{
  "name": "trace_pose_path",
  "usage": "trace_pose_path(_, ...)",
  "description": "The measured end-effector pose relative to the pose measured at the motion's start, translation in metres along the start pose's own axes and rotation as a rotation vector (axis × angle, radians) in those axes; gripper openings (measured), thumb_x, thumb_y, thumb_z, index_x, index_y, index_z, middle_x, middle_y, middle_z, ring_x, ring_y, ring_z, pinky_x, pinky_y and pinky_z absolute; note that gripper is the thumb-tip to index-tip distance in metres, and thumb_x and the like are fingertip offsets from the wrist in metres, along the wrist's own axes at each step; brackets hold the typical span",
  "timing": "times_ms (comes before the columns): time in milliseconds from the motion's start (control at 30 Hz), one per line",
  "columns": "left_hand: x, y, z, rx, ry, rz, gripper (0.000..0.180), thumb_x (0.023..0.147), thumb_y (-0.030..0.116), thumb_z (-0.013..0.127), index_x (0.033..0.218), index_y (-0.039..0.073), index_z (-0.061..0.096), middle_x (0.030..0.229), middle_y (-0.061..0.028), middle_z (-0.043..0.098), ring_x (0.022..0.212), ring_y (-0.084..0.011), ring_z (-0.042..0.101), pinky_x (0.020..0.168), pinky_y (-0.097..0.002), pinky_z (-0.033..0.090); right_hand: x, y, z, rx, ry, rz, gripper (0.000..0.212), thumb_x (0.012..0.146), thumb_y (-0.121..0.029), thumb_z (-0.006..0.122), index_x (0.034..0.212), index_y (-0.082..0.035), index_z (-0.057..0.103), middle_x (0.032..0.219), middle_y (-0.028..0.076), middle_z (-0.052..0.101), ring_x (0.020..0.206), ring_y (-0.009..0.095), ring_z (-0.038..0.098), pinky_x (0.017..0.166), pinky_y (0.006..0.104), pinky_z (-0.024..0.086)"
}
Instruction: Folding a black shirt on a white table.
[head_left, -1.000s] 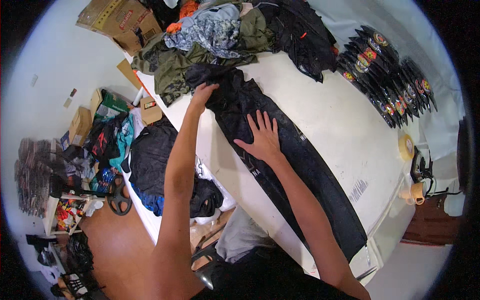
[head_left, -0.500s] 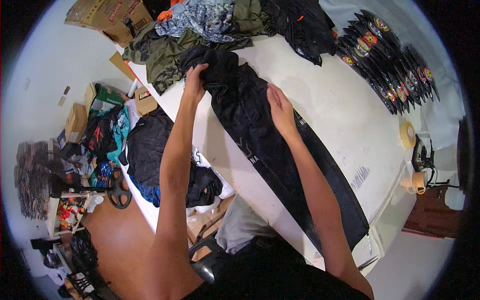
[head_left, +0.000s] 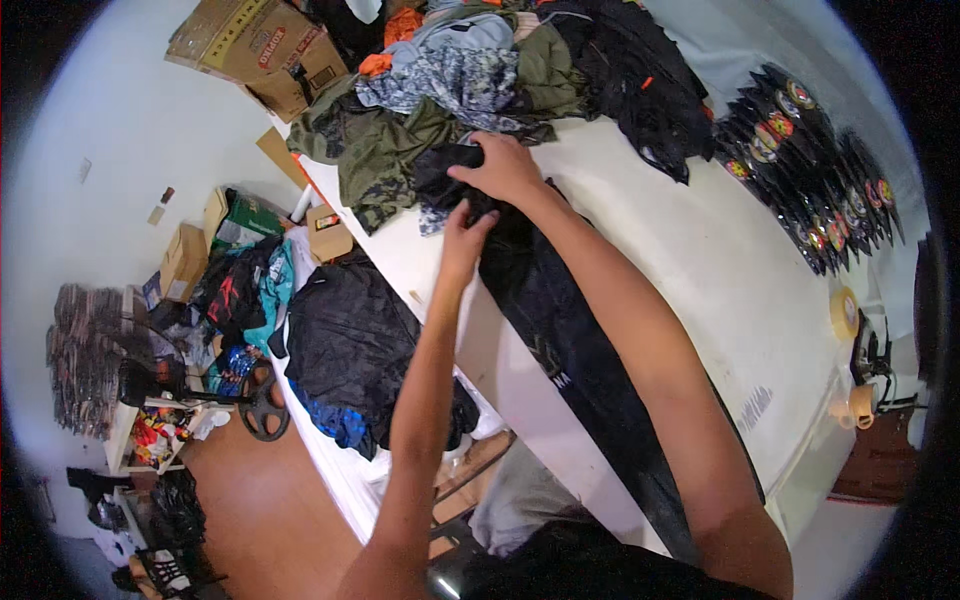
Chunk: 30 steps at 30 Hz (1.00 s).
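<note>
A pair of black trousers point(head_left: 575, 345) lies lengthwise on the white table, its legs running toward my body and a small light print on one of them. At the far end the cloth is bunched up. My right hand point(head_left: 505, 168) reaches across the trousers and grips this bunched end, thumb and fingers curved around it. Just nearer, my left hand point(head_left: 467, 235) holds the edge of the same cloth between thumb and fingers. My right forearm covers part of the legs.
Camouflage and dark clothes point(head_left: 440, 95) are heaped along the table's point(head_left: 670, 240) far edge. Packaged black items with round emblems point(head_left: 810, 180) lie far right, near a tape roll point(head_left: 845, 313). Dark folded garments point(head_left: 350, 330) sit to the left; a cardboard box point(head_left: 260, 55) stands far left.
My right hand has moved from the middle of the trousers to their bunched far end. My left hand has come nearer and now sits beside it. The whole view has shifted.
</note>
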<state>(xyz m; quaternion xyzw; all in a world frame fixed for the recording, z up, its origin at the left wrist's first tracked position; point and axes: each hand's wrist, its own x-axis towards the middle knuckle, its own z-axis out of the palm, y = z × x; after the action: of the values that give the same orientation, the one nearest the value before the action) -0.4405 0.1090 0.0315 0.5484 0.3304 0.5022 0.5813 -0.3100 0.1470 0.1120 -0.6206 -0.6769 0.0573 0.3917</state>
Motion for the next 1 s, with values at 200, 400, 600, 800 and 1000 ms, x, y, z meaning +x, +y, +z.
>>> trace_pose_path(200,-0.003,0.015,0.024,0.022,-0.118,-0.003,0.019,0.088,0.000,0.065,0.107,0.001,0.066,0.099,0.0012,0.067,0.089,-0.0067,0.058,0.081,-0.0237,0.046,0.053,0.018,0.036,-0.296,-0.434,0.171,0.041,0.074,-0.018,0.071,0.114,-0.011,0.070,0.115,0.018,0.068,0.107,0.036,0.065,0.094,0.0441,0.052)
trace_pose_path(400,-0.040,0.035,0.001,0.185,0.022,0.026,0.022,0.095,0.018,0.066,0.106,-0.001,0.064,0.106,-0.0054,0.067,0.096,-0.0097,0.057,0.087,-0.0252,0.044,0.020,0.001,-0.062,0.391,0.170,-0.031,0.026,0.080,-0.012,0.072,0.103,0.000,0.070,0.094,0.011,0.073,0.085,0.019,0.068,0.077,0.0331,0.054)
trace_pose_path(600,-0.152,0.038,0.024,0.162,0.419,0.005,0.030,0.101,0.018,0.057,0.123,-0.003,0.059,0.131,-0.0146,0.059,0.122,-0.0208,0.055,0.101,-0.0320,0.045,-0.190,-0.038,-0.215,0.572,0.506,0.129,0.025,0.075,-0.007,0.062,0.099,0.001,0.058,0.090,0.003,0.054,0.085,0.012,0.052,0.080,0.0254,0.042)
trace_pose_path(800,-0.250,0.033,0.068,0.023,0.278,-0.200,0.037,0.100,0.018,0.059,0.130,-0.003,0.053,0.127,-0.0153,0.059,0.113,-0.0207,0.061,0.098,-0.0322,0.048,-0.463,0.005,-0.245,0.346,0.397,0.605,0.027,0.080,-0.012,0.062,0.105,-0.004,0.055,0.112,0.006,0.058,0.106,0.015,0.056,0.092,0.0277,0.043)
trace_pose_path(1000,-0.251,0.048,0.073,-0.034,0.271,-0.290,0.046,0.100,0.028,0.059,0.134,-0.001,0.045,0.117,-0.0164,0.061,0.105,-0.0236,0.065,0.084,-0.0351,0.058,-0.474,-0.022,-0.269,0.154,0.345,0.670,0.041,0.081,-0.003,0.065,0.121,-0.001,0.056,0.123,0.014,0.060,0.118,0.025,0.057,0.104,0.0361,0.041)
